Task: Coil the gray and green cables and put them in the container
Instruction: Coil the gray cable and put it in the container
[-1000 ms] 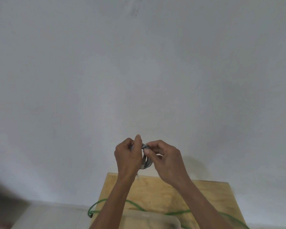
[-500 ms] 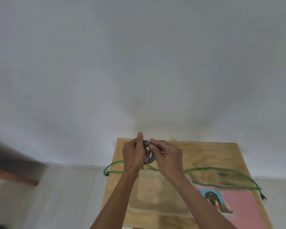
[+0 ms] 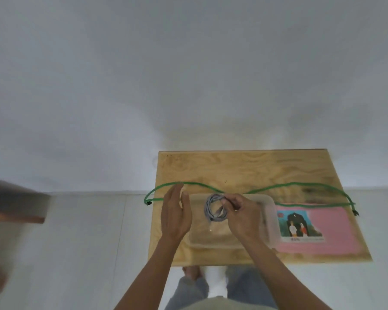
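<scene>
Gray cable (image 3: pixel 216 208), wound into a small coil, hangs over the clear plastic container (image 3: pixel 269 217) on the plywood bench (image 3: pixel 244 168), pinched by the curled fingers of the right hand (image 3: pixel 241 217). Just left of the container, the left hand (image 3: pixel 175 214) is flat with straight fingers, holding nothing. Behind the container, the green cable (image 3: pixel 285 186) lies uncoiled across the bench, and a pink card (image 3: pixel 327 229) lies just to the container's right.

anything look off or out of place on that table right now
Only the green cable: it lies uncoiled across the wooden table, and its left end loops past the table's edge. The gray cable is coiled, held by the right hand over the clear container. Left hand is open.
</scene>
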The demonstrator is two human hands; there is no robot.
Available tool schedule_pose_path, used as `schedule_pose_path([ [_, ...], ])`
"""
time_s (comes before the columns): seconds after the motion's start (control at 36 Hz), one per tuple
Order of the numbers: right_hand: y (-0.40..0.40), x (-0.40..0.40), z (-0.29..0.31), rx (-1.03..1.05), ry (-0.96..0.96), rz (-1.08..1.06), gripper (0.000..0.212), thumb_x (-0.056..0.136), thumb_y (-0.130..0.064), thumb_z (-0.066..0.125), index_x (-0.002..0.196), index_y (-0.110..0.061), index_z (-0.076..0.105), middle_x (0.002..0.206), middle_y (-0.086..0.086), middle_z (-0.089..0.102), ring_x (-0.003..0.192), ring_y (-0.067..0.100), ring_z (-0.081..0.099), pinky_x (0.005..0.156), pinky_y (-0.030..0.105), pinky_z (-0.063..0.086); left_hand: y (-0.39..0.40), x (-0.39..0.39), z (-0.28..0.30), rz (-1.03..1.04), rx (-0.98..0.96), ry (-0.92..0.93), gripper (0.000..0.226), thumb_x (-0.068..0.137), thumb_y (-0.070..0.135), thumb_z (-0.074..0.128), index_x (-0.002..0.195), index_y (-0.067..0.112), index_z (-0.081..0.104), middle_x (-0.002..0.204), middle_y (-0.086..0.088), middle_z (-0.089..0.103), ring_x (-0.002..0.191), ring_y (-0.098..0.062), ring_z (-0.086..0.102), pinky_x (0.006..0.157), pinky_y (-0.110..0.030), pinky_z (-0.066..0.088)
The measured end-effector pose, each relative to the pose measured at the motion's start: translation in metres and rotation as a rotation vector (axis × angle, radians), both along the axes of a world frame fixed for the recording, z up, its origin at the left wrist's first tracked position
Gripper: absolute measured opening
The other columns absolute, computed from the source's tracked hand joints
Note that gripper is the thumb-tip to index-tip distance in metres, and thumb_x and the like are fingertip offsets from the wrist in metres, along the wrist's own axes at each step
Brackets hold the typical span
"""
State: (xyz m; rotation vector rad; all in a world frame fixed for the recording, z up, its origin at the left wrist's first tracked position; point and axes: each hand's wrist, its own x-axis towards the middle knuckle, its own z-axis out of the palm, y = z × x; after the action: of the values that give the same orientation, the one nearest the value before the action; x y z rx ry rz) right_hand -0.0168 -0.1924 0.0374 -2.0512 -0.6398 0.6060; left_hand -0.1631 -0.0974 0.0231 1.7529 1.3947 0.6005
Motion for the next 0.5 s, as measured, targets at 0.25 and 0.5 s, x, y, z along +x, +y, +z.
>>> schedule_pose_path([
  [0.25, 0.004, -0.011, -0.047, -0.113, -0.056, -0.027, 0.009, 0.082, -0.008, 0.076, 0.089, -0.011, 0.077, 0.083, 0.001, 0.077, 0.075, 0.010, 0.067, 0.072, 0.019, 0.046, -0.029, -0.006, -0.049, -0.351, 0.039, 0.057, 0.061, 0.106, 0.043, 0.021, 0.159, 0.015, 0.014, 0.169, -0.001, 0.010, 0.154, -0.009, 0.006, 0.124, -0.038, 0.021],
  [0.5, 0.021, -0.020, -0.071, -0.175, 0.026, -0.021, 0.005, 0.083, -0.008, 0.074, 0.088, -0.008, 0.076, 0.084, 0.005, 0.076, 0.071, 0.004, 0.058, 0.064, 0.001, 0.034, -0.029, -0.001, -0.054, -0.395, 0.060, 0.042, 0.064, 0.106, 0.040, 0.023, 0.159, 0.007, 0.010, 0.169, -0.004, 0.001, 0.155, -0.014, 0.003, 0.121, -0.043, 0.027],
])
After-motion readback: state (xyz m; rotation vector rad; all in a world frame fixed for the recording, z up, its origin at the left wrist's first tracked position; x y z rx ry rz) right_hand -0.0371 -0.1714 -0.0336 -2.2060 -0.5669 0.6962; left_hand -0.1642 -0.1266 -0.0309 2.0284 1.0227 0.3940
